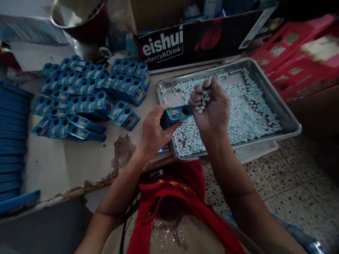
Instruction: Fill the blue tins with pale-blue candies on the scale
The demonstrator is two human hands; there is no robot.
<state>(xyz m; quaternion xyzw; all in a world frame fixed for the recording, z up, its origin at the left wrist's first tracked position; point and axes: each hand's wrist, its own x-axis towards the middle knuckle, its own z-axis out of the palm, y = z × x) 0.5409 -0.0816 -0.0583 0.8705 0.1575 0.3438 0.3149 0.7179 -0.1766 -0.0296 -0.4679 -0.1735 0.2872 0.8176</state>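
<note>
My left hand [157,128] is closed around a small blue candy box [175,113], whose top faces up and has a round dark hole at its right end. Close to that end, my right hand [212,104] is cupped with its palm up and fingers curled over several small white candies [203,100]. Beneath the right hand lies a metal tray [287,123] spread with pale blue and white candies [243,116]. A scale with a lit blue display [160,150] shows partly below my left hand; the rest of it is hidden.
Rows of blue candy boxes [79,84] stand on the worn table [87,160]. Flat blue cartons [12,141] are stacked at the left edge. Behind are a black cardboard box [190,46] and a dark bucket [87,26]; red plastic crates [293,53] stand at right.
</note>
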